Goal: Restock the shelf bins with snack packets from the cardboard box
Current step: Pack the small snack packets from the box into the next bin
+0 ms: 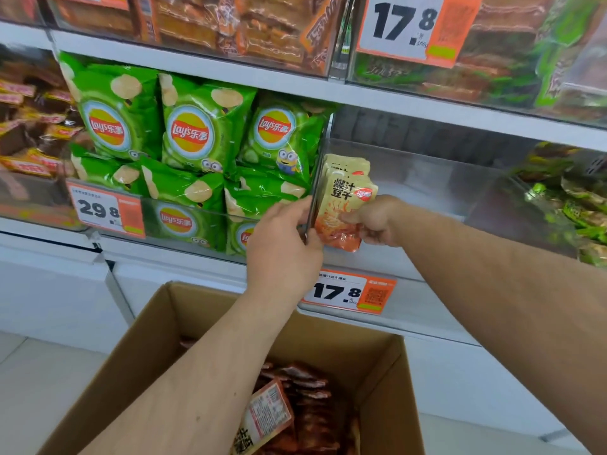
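Our right hand (374, 221) pinches the snack packets (341, 205); our left hand (282, 244) grips the divider (310, 221). We should push them upright, beyond our fingertips.

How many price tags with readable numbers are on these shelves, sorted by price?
17.8 price tags: 2
29.8 price tag: 1
Total: 3
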### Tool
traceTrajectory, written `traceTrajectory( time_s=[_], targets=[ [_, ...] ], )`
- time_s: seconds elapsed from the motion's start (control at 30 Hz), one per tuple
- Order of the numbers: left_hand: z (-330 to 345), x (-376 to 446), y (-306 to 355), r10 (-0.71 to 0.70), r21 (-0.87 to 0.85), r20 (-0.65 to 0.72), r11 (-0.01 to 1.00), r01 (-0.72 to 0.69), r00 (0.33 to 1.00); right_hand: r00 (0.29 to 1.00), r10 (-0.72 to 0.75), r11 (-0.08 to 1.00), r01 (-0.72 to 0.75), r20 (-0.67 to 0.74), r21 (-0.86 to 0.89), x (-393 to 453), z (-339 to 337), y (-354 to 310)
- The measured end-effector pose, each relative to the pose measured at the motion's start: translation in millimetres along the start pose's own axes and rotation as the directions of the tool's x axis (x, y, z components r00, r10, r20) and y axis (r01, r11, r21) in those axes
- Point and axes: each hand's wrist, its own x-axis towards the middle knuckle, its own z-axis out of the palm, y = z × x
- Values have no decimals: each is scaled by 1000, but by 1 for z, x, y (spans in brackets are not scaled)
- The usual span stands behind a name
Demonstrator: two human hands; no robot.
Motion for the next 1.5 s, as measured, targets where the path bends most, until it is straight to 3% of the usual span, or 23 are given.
traceTrajectory(
  time_s=[0.23, 0.33, 0.6, 1.0, 1.3, 1.5],
  targets=[
    [0, -1, -1, 22, -11, -11, 1000, -22, 1000, 964, -181, 983, 169, -195, -77, 14, 4, 4],
    [-1, -1, 0, 21, 1, -12, 1000, -21, 1000, 956, -163, 986, 154, -244, -55, 15, 8, 3],
    [-1, -1, 2, -1, -10, -5, 1000, 1, 1000, 983, -175, 981, 170, -50, -90, 4, 16, 1],
    [-3, -1, 5, -7, 8, 4, 1000, 7, 1000, 987, -146, 977, 135, -61, -163, -4, 15, 2],
    [0, -2, 2, -19, -14, -12, 1000, 18, 1000, 996, -83, 993, 80, -33, -86, -10, 9, 2],
    [-4, -3, 3, -18, -8, 26, 1000, 18, 999, 997, -64, 984, 55, -44, -172, -30, 3, -5]
  ],
)
